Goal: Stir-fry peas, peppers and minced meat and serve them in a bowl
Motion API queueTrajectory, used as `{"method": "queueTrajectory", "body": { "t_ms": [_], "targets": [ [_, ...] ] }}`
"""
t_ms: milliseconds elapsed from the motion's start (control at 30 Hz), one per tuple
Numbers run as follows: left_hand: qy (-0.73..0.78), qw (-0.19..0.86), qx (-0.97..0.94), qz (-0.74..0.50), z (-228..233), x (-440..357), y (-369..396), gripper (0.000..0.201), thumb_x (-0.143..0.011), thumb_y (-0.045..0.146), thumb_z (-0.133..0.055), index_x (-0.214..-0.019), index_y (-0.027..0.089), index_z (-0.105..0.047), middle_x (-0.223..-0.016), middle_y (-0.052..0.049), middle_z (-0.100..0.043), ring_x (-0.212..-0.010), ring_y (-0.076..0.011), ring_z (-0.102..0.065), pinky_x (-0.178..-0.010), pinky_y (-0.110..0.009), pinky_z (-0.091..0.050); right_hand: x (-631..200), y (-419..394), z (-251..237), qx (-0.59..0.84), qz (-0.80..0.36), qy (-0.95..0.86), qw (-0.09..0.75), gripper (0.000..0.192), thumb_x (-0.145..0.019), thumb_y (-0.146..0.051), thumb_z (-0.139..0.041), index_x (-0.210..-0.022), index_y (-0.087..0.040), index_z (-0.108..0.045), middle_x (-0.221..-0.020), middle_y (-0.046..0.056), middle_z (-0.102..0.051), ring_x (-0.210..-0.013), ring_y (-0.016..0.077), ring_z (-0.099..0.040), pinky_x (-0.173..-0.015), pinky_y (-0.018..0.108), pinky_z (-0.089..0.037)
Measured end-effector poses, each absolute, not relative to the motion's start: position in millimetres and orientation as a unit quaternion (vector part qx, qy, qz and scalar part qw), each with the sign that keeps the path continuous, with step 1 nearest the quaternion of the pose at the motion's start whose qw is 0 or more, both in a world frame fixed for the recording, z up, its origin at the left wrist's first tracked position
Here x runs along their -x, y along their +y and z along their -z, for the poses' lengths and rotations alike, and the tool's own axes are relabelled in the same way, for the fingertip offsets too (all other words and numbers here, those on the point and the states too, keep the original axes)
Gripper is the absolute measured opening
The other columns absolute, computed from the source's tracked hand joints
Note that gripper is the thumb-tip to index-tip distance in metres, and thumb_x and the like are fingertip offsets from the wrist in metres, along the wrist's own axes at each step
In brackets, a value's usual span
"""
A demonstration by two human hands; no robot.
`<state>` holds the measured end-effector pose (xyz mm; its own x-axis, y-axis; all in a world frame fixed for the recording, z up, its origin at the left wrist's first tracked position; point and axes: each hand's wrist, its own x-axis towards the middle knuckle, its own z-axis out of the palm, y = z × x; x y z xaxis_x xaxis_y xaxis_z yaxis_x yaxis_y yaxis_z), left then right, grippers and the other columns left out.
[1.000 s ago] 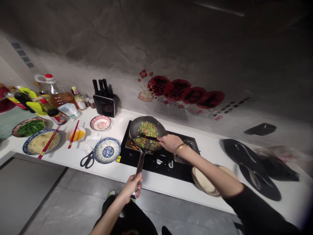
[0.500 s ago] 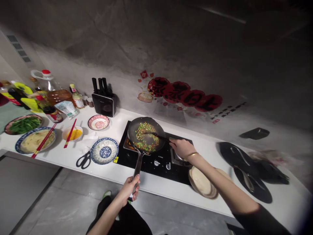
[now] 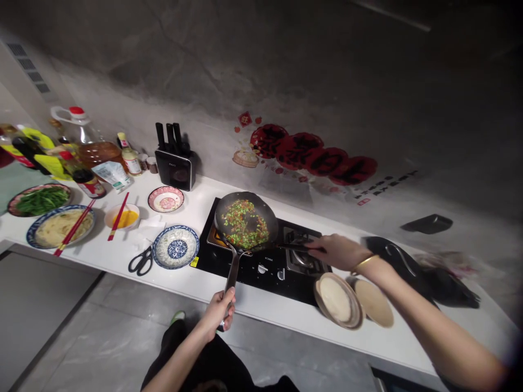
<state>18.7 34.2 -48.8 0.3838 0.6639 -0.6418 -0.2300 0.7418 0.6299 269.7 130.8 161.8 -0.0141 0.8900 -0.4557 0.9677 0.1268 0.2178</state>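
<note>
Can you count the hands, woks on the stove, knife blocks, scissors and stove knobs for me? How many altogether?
Hands: 2, left hand and right hand
Wok: 1
Knife block: 1
Scissors: 1
Stove knobs: 2
Total: 7

1. The left hand (image 3: 220, 313) is gripping the handle (image 3: 232, 275) of the wok (image 3: 268, 213).
2. Green and red dice (image 3: 241, 223) are covering much of the wok's bottom, over the left burner (image 3: 216, 237).
3. The right hand (image 3: 337, 253) is holding a blurred black tool (image 3: 301, 244) near the right burner (image 3: 303, 261).
4. Over to my left, a blue plate (image 3: 176, 248) is lying beside the scissors (image 3: 141, 263).
5. Red chopsticks (image 3: 74, 228) are resting across the noodle bowl (image 3: 31, 233).
</note>
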Motion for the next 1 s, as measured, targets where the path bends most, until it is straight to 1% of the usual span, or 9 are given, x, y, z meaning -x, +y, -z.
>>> {"method": "queueTrajectory", "body": {
  "t_ms": [67,167,300,367,467,567,700,867,1000],
  "targets": [
    [0.481,0.800,-0.225,-0.279,48,-19,34,0.054,-0.058,0.071,-0.056,-0.070,0.020,-0.041,-0.043,0.010,-0.041,-0.026,-0.0036,-0.031,-0.028,-0.018,-0.020,-259,130,-147,-0.674,0.052,0.698,0.236,0.036,-0.085,-0.033,-0.040,-0.114,-0.028,-0.062,-0.103,0.007,-0.068,-0.091,0.0235,-0.063,-0.076,0.033,-0.046],
    [0.480,0.800,-0.227,-0.279,46,-19,35,0.055,-0.058,0.071,-0.055,-0.069,0.020,-0.041,-0.042,0.010,-0.040,-0.025,-0.0038,-0.031,-0.028,-0.018,-0.019,-243,151,-120,-0.715,0.018,0.677,0.171,0.041,-0.089,-0.035,-0.033,-0.120,-0.023,-0.057,-0.104,0.011,-0.067,-0.093,0.0238,-0.062,-0.077,0.033,-0.045],
    [0.483,0.802,-0.224,-0.270,44,-19,37,0.054,-0.058,0.071,-0.056,-0.068,0.020,-0.040,-0.041,0.010,-0.039,-0.025,-0.0042,-0.031,-0.027,-0.018,-0.019,-223,195,-98,-0.738,0.023,0.661,0.132,0.041,-0.090,-0.031,-0.029,-0.115,-0.018,-0.059,-0.102,0.014,-0.066,-0.093,0.0221,-0.062,-0.078,0.031,-0.044],
    [0.479,0.805,-0.227,-0.268,44,-19,37,0.054,-0.058,0.071,-0.056,-0.068,0.020,-0.040,-0.041,0.010,-0.040,-0.025,-0.0045,-0.031,-0.027,-0.018,-0.019,-210,207,-90,-0.725,0.037,0.676,0.129,0.040,-0.091,-0.030,-0.029,-0.114,-0.018,-0.059,-0.103,0.012,-0.066,-0.095,0.0206,-0.061,-0.079,0.029,-0.043],
    [0.478,0.804,-0.229,-0.268,47,-19,37,0.054,-0.059,0.070,-0.056,-0.068,0.020,-0.040,-0.041,0.009,-0.041,-0.025,-0.0048,-0.032,-0.027,-0.018,-0.019,-195,200,-83,-0.695,0.051,0.707,0.122,0.039,-0.090,-0.033,-0.032,-0.118,-0.024,-0.057,-0.106,0.008,-0.066,-0.097,0.0186,-0.060,-0.081,0.027,-0.043],
    [0.475,0.806,-0.226,-0.271,51,-20,36,0.053,-0.060,0.070,-0.056,-0.068,0.020,-0.040,-0.042,0.009,-0.040,-0.025,-0.0045,-0.032,-0.027,-0.018,-0.019,-197,175,-89,-0.643,0.045,0.752,0.141,0.038,-0.089,-0.034,-0.035,-0.120,-0.026,-0.056,-0.104,0.007,-0.067,-0.094,0.0195,-0.061,-0.079,0.028,-0.044],
    [0.472,0.810,-0.220,-0.268,54,-20,35,0.052,-0.060,0.069,-0.057,-0.069,0.020,-0.040,-0.042,0.010,-0.040,-0.026,-0.0041,-0.031,-0.027,-0.018,-0.020,-219,144,-122,-0.594,0.012,0.776,0.210,0.038,-0.088,-0.034,-0.038,-0.122,-0.031,-0.054,-0.099,0.008,-0.068,-0.088,0.0217,-0.063,-0.072,0.030,-0.046],
    [0.474,0.811,-0.215,-0.265,53,-20,35,0.052,-0.061,0.069,-0.057,-0.070,0.020,-0.040,-0.043,0.010,-0.039,-0.026,-0.0041,-0.032,-0.028,-0.018,-0.022,-244,124,-169,-0.639,0.015,0.729,0.243,0.038,-0.087,-0.034,-0.040,-0.121,-0.032,-0.056,-0.100,0.007,-0.068,-0.089,0.0233,-0.063,-0.073,0.032,-0.046],
    [0.472,0.813,-0.215,-0.263,54,-20,35,0.052,-0.061,0.069,-0.056,-0.070,0.020,-0.041,-0.043,0.010,-0.039,-0.026,-0.0043,-0.032,-0.028,-0.018,-0.021,-244,116,-161,-0.659,0.057,0.705,0.257,0.035,-0.086,-0.032,-0.041,-0.114,-0.030,-0.062,-0.101,0.007,-0.068,-0.092,0.0238,-0.063,-0.074,0.033,-0.046]
  ]
}}
